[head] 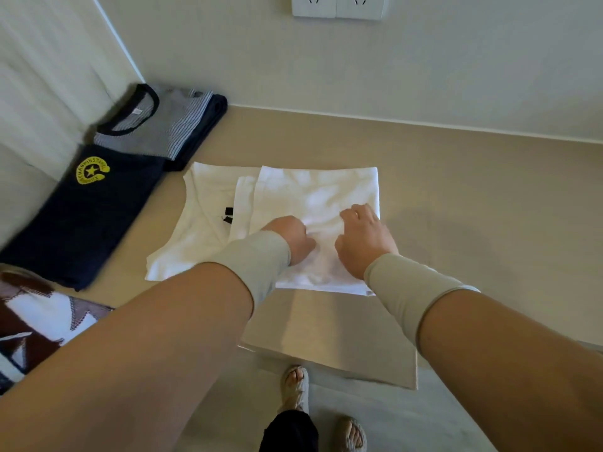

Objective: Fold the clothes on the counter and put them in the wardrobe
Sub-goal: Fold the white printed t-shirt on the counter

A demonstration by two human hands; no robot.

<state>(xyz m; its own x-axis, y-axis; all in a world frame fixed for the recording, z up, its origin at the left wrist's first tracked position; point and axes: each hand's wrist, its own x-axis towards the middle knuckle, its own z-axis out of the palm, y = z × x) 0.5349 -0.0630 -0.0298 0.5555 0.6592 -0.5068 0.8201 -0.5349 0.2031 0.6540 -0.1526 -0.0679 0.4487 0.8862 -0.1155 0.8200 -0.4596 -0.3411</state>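
Note:
A white T-shirt (208,223) lies partly folded on the beige counter (473,197), its right part doubled over into a square panel. Both my hands are on that folded panel. My left hand (292,238) has its fingers curled into the cloth near the panel's middle. Just to the right, my right hand (365,238) lies on the fabric with bent fingers; whether it pinches the cloth I cannot tell. Grey sleeves cover both wrists.
At the far left by the wall lie a folded striped shirt (163,125) and a folded navy shirt with a yellow emblem (85,210). A brown and white patterned garment (36,324) lies at the near left. Wall sockets (337,4) are above. The counter's front edge runs near my feet.

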